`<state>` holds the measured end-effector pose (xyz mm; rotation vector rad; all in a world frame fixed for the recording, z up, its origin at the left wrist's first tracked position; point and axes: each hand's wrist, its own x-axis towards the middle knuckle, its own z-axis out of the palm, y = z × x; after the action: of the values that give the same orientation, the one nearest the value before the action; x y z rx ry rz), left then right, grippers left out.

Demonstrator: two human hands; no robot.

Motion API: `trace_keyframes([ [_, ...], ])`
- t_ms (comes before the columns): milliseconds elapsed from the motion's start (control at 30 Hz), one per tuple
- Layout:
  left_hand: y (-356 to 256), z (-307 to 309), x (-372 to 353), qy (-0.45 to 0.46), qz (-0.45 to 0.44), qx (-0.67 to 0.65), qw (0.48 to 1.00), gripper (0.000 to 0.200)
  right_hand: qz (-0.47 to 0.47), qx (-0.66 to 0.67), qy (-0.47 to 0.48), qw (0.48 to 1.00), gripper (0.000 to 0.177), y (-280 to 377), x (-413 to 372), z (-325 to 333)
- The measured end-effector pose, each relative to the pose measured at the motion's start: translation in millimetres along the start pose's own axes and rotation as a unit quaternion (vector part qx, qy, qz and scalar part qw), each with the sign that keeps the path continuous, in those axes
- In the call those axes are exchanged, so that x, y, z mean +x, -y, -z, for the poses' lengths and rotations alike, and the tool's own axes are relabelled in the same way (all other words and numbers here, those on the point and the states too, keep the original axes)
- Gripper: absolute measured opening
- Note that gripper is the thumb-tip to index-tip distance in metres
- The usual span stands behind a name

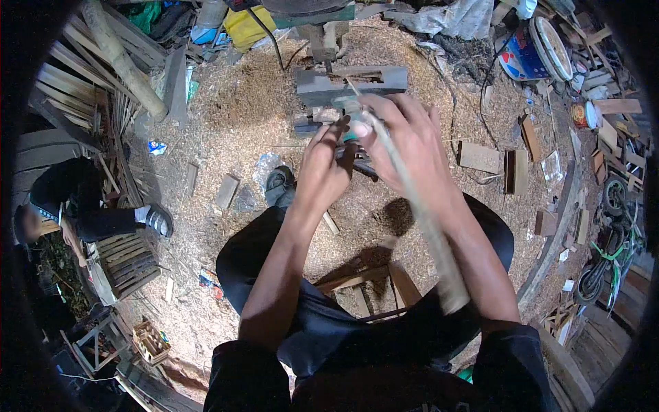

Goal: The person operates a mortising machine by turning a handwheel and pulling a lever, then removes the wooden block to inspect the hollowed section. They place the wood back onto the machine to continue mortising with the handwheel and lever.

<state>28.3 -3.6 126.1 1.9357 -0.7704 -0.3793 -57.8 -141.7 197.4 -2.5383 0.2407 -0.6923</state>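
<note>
My right hand (412, 134) is closed, thumb and fingers curled around the upper end of a long pale wooden strip (429, 223). The strip slants down over my right forearm and is smeared by motion. Close beside it, my left hand (321, 168) has its fingers bent inward; what they hold is hard to make out. A greenish piece (351, 130) shows between the two hands, partly hidden by the fingers. Just beyond my fingertips stands a grey slotted bar (353, 81) below a machine (324, 41).
Sawdust and wood blocks (480, 158) cover the ground. A wooden frame (405, 285) is between my legs. At left, a person (75, 202) is beside a slatted wooden crate (127, 264). A paint bucket (528, 55) stands upper right, a small motorbike (607, 257) at right.
</note>
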Motion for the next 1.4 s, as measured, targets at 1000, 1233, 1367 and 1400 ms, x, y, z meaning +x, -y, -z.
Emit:
trace_keyframes([
  [1000, -1, 13, 1, -0.007, 0.007, 0.051, 0.999, 0.044, -0.094, 0.094, -0.128, 0.983, 0.013, -9, 26, 13],
  [1233, 4, 9, 2, -0.020, -0.064, 0.087, 0.994, 0.047, -0.027, -0.019, -0.157, 0.987, 0.017, -19, 23, 13],
  [1367, -11, 11, 4, -0.003, -0.032, 0.045, 0.998, 0.046, -0.044, -0.019, -0.226, 0.973, 0.015, -40, 26, 27],
  [1400, -14, 11, 2, -0.004, -0.035, 0.044, 0.998, 0.046, -0.055, 0.000, -0.236, 0.970, 0.014, -40, 26, 29],
])
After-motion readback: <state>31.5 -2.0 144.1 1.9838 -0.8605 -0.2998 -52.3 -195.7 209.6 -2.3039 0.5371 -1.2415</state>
